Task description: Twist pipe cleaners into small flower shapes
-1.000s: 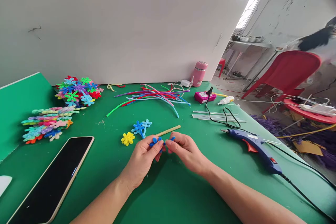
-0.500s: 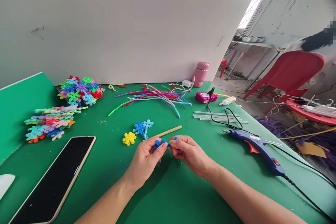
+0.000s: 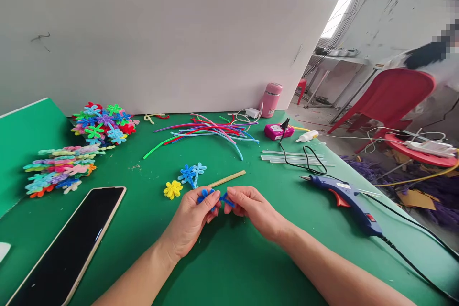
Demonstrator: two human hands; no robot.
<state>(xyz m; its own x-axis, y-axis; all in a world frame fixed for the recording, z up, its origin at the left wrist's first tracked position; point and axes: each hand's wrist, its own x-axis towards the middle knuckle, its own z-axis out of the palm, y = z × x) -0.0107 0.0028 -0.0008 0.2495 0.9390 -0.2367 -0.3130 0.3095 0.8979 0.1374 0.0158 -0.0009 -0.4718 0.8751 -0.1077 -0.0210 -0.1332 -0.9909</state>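
Note:
Between the thumb and fingers of my left hand [image 3: 195, 215] is a blue pipe-cleaner flower [image 3: 205, 195], partly hidden by the fingers. My right hand [image 3: 253, 208] pinches a blue strand [image 3: 227, 200] that runs toward the flower. Just beyond the hands a wooden stick [image 3: 227, 179] lies on the green table [image 3: 229, 267]. To its left are a yellow flower [image 3: 172, 190], a blue flower [image 3: 187, 174] and a light blue flower [image 3: 199, 169].
Loose coloured pipe cleaners [image 3: 211, 129] lie farther back. Piled flowers [image 3: 103, 122] and a phone [image 3: 71, 244] are at left. A glue gun [image 3: 346, 196] with its cord, glue sticks [image 3: 294, 157], a magenta box [image 3: 278, 131] and a pink bottle [image 3: 270, 100] stand or lie at right.
The view has shifted slightly, moving the table items a little leftward. More of the blue strand now shows at my right fingertips.

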